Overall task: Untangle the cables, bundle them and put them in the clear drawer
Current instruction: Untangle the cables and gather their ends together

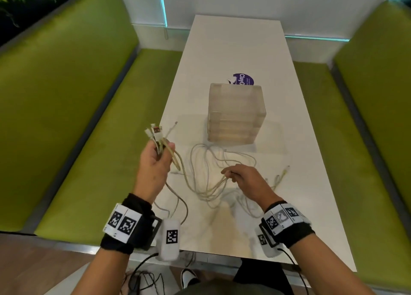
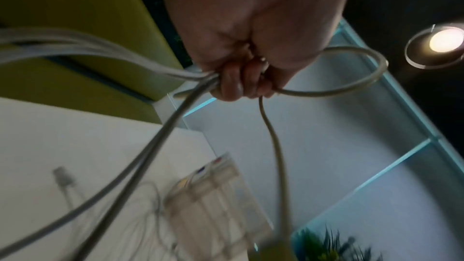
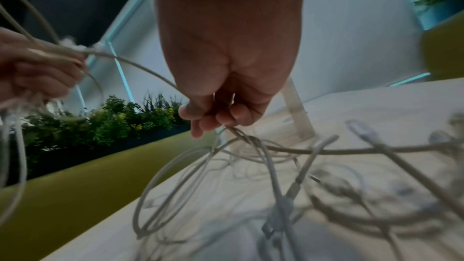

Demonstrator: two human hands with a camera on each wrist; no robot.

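Observation:
Several pale cables (image 1: 206, 179) lie tangled on the white table (image 1: 233, 50) in front of the clear drawer unit (image 1: 235, 112). My left hand (image 1: 155, 159) is raised at the table's left edge, fist curled round a bunch of cable ends (image 1: 155, 132) whose plugs stick up above it; the left wrist view shows its fingers (image 2: 238, 82) wrapped round the cables (image 2: 155, 142). My right hand (image 1: 242, 174) hovers low over the tangle and pinches a few cable strands (image 3: 241, 132) between thumb and fingertips (image 3: 198, 124). Loose plugs (image 1: 284, 170) lie to its right.
A purple round sticker (image 1: 244, 80) lies behind the drawer unit. Green benches (image 1: 77, 116) flank both long sides of the table. A white wall closes the far end. Black cords (image 1: 144, 277) and a shoe (image 1: 188, 277) are on the floor under the near edge.

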